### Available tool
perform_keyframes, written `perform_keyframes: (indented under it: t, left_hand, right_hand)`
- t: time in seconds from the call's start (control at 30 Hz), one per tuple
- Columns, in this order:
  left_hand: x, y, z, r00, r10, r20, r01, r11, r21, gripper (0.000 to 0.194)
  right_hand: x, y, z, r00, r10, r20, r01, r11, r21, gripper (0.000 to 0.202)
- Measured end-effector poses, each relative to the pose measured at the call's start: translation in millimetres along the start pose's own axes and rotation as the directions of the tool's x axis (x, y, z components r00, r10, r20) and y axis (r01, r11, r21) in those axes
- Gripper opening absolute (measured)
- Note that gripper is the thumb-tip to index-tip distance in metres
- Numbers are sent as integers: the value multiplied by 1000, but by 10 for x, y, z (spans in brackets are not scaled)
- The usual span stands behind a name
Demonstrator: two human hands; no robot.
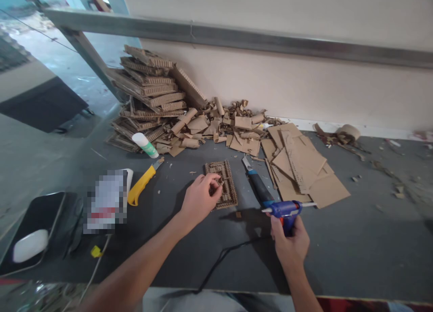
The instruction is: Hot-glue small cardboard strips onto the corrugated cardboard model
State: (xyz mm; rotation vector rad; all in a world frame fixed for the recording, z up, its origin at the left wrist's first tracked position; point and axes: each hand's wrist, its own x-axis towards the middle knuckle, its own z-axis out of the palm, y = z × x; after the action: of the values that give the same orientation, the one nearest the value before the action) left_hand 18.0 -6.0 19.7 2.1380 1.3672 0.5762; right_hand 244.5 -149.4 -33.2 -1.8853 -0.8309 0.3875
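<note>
My right hand is wrapped round the handle of a blue hot glue gun, its nozzle pointing left and a white glue stick coming out of the back. My left hand reaches over a small rectangular corrugated cardboard piece with raised strips along its edges. Its thumb and fingers are drawn together in a pinch over the middle of that piece; what they hold is too small to make out. Just right of the cardboard piece lies a black and blue utility knife. A tiny cardboard square rests below the piece.
Stacked corrugated cardboard panels and a heap of scraps stand against the wall. Flat cardboard sheets lie at right. On the left are a glue stick tube, a yellow cutter and a phone. A black cord trails in front.
</note>
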Motion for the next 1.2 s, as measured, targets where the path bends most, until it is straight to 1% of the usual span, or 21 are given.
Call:
perform_keyframes:
  t: [0.1, 0.23, 0.37, 0.43, 0.5, 0.6, 0.67, 0.8, 0.97, 1.03, 1.1, 1.2]
  left_hand:
    - [-4, 62, 24, 997, -78, 20, 78, 997, -14, 25]
    - [10, 103, 4, 995, -102, 11, 102, 995, 1, 26]
    - [57, 80, -57, 993, -114, 11, 113, 993, 41, 28]
    - [98, 53, -98, 998, -66, 17, 64, 993, 97, 22]
    - [146, 33, -143, 999, 1, 45, -9, 983, 181, 19]
    - [220, 31, -215, 992, 86, 89, -109, 953, 284, 21]
    - [261, 39, -265, 984, 140, 106, -167, 936, 309, 22]
    - [315, -3, -373, 970, 227, 90, -244, 912, 330, 17]
    - [313, -209, -472, 967, 252, 44, -252, 906, 339, 13]
    - [287, -286, -468, 961, 274, 40, -272, 909, 317, 13]
    - [250, -331, -435, 947, 320, 18, -312, 909, 277, 13]
    - [189, -340, -356, 906, 420, -48, -403, 893, 201, 13]
  right_hand:
    - [7, 9, -1, 998, 39, 41, -40, 999, 9, 41]
    - [17, 2, -5, 997, 60, 49, -60, 998, -5, 41]
    - [17, 13, -11, 993, 96, 65, -96, 995, -8, 41]
    - [17, 16, -14, 993, 102, 65, -102, 995, -11, 41]
    - [18, 11, -16, 993, 100, 64, -100, 995, -12, 41]
    - [22, -2, -16, 994, 83, 69, -84, 996, 4, 42]
    - [27, -8, -13, 996, 63, 65, -64, 998, 14, 43]
    - [45, -7, -7, 997, 46, 56, -47, 999, 16, 43]
    - [36, 13, -6, 993, 91, 70, -94, 995, 33, 42]
    - [17, 23, -7, 991, 103, 83, -111, 989, 99, 39]
    - [3, 19, -7, 992, 92, 87, -106, 977, 186, 35]
    - [12, -64, 5, 997, 38, 73, -55, 971, 234, 36]
